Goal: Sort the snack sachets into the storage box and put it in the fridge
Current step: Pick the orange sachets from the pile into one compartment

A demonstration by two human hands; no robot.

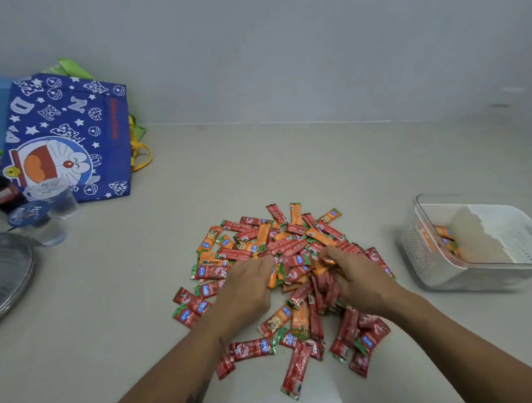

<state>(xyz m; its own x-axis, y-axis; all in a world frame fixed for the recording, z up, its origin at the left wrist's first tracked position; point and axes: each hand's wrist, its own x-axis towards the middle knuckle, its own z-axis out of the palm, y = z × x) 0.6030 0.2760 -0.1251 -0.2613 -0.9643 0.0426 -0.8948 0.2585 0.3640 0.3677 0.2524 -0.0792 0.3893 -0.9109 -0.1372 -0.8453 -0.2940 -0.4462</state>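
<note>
Hands deep in the sachet pile [281, 280], picking out orange ones.
Right hand [359, 278] pinches an orange sachet [329, 261]; left hand [248, 290] lies flat, steadying; storage box [441, 281] waits rightward.

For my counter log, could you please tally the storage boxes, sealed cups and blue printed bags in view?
Storage box: 1
Sealed cups: 2
Blue printed bag: 1
Total: 4
</note>
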